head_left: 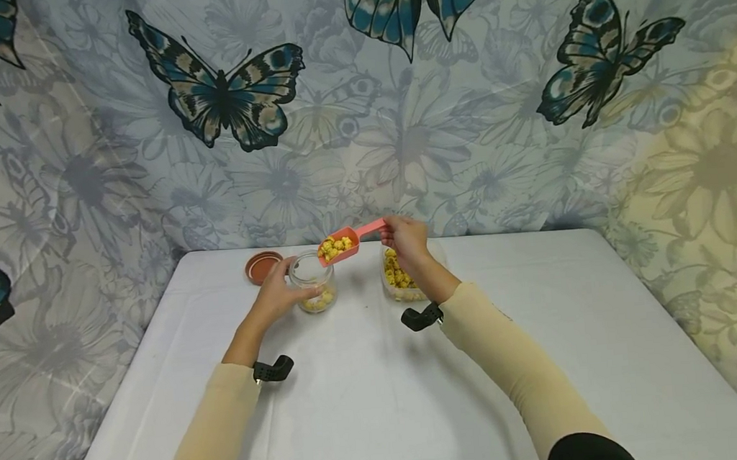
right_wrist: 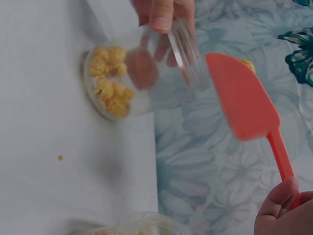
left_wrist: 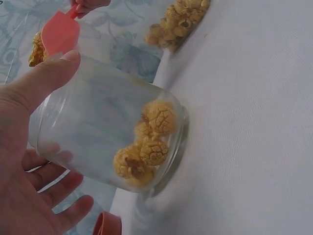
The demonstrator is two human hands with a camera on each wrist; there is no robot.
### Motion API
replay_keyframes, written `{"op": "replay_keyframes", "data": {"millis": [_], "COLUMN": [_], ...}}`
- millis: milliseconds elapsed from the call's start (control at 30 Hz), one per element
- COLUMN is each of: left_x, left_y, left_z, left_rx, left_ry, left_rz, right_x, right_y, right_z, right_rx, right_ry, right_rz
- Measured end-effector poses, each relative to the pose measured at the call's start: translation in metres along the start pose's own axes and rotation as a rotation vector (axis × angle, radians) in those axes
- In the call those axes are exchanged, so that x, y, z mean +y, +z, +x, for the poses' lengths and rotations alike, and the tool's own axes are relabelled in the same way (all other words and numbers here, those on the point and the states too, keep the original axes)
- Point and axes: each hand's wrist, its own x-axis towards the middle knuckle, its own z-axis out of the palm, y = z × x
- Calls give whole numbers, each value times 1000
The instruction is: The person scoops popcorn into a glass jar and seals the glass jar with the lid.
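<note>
My left hand [head_left: 275, 295] grips a clear glass jar [left_wrist: 93, 127] standing on the table, thumb on one side and fingers on the other. Several pieces of yellow popcorn [left_wrist: 160, 117] lie at the jar's bottom. With its thumb and fingers my right hand [head_left: 406, 240] pinches the handle of a coral scoop [right_wrist: 247, 100]. Yellow popcorn [head_left: 335, 246] fills the scoop, whose front edge is right by the jar's open mouth. Below the right hand and forearm, partly hidden by them, stands a clear container [head_left: 406, 297] holding more popcorn.
A reddish-brown lid [head_left: 262, 267] lies left of the jar, near the back edge of the white-covered table [head_left: 357, 418]. One small crumb [right_wrist: 60, 157] is on the cloth. Behind the table hangs a butterfly-patterned backdrop [head_left: 414, 147].
</note>
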Motion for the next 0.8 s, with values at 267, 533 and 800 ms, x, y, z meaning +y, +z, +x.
{"op": "replay_keyframes", "data": {"millis": [267, 533, 800], "left_x": [2, 3, 3], "left_y": [-2, -4, -5], "left_z": [1, 1, 0], "left_rx": [-16, -34, -36], "left_ry": [-21, -22, -4], "left_rz": [11, 23, 5], "right_x": [-9, -19, -21], "right_y": [9, 22, 29], "right_z": [-4, -10, -13], "right_rx": [-35, -88, -91], "right_ry": [-51, -158, -194], "right_rz": [27, -45, -94]}}
